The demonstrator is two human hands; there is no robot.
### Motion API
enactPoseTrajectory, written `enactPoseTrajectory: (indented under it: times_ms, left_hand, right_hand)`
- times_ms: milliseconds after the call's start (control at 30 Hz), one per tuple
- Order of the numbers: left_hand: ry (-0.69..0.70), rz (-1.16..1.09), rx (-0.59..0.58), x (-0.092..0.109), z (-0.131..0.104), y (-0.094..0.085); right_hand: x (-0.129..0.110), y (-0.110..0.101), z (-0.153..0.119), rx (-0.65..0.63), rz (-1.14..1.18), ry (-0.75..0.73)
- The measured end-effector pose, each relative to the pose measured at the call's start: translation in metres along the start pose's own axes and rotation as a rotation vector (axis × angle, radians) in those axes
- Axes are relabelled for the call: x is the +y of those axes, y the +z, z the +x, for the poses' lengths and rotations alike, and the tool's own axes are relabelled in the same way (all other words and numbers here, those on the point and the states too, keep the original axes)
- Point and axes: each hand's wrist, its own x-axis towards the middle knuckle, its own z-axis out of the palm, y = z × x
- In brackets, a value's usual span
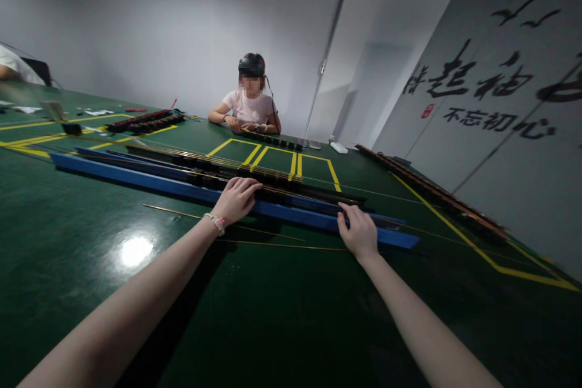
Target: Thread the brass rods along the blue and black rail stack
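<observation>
A long blue tray (136, 179) crosses the green table, with dark strips and thin brass-coloured rods (182, 157) lying in and behind it. My left hand (237, 199) rests over the tray's near edge at its middle, its fingers bent over the dark strips; what they hold, if anything, is hidden. Farther right, my right hand (359, 229) is at the tray's near edge, thumb apart from the bent fingers, with nothing visible in it. Several loose thin rods (282, 245) lie on the table in front of the tray.
Across the table (291, 315) sits a person (249, 106) in a headset, hands at a row of black blocks (277, 142). Dark bundles (145, 121) lie at the back left, and a long strip (431, 191) lies at the right. Yellow tape marks the tabletop.
</observation>
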Motion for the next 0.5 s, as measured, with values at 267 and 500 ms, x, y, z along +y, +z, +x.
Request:
enactPoseTrajectory:
  times_ms: [267,500]
  left_hand:
    - [-0.041,-0.016,0.027,0.001,-0.001,0.001]
    - [-0.145,-0.015,0.085,-0.021,-0.009,-0.008]
  right_hand:
    - [0.003,0.001,0.001,0.002,0.081,0.093]
    - [-0.004,0.002,0.004,-0.15,0.14,-0.123]
